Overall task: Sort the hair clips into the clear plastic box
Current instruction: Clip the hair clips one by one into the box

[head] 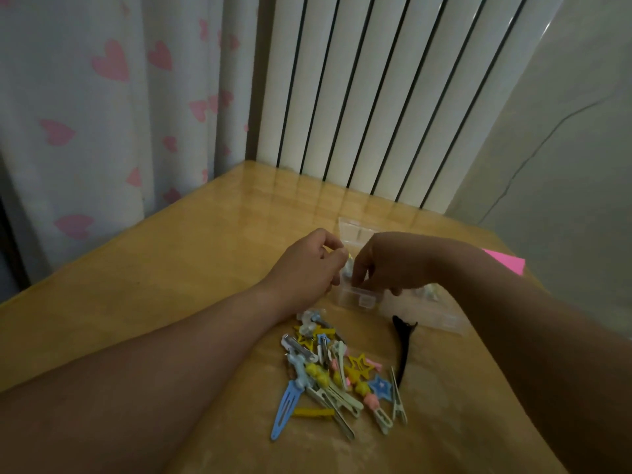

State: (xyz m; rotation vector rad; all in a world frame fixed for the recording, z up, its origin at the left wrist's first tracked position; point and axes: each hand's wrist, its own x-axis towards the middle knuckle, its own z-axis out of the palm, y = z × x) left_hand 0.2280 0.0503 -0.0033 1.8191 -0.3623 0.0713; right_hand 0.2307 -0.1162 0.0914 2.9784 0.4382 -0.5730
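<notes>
Behind the table [171, 285], heart curtain [102, 114] and white radiator [376, 97]; pink paper [506, 261] at the right edge. Up front, heap of colourful hair clips [328, 378], black clip [403, 347] just beside. Beyond, clear plastic box [362, 299] half hidden by both hands. Curled left hand [307, 265] pinching a small pale clip [348, 266] over the box; curled right hand [383, 265] at the same clip, grip hard to tell.

The wooden table [164, 289] carries a heap of coloured clips [328, 374] near its front, a black clip [403, 347] just right of them, the clear box [427, 316] behind, and what may be pink paper [506, 261] at the far right edge.
</notes>
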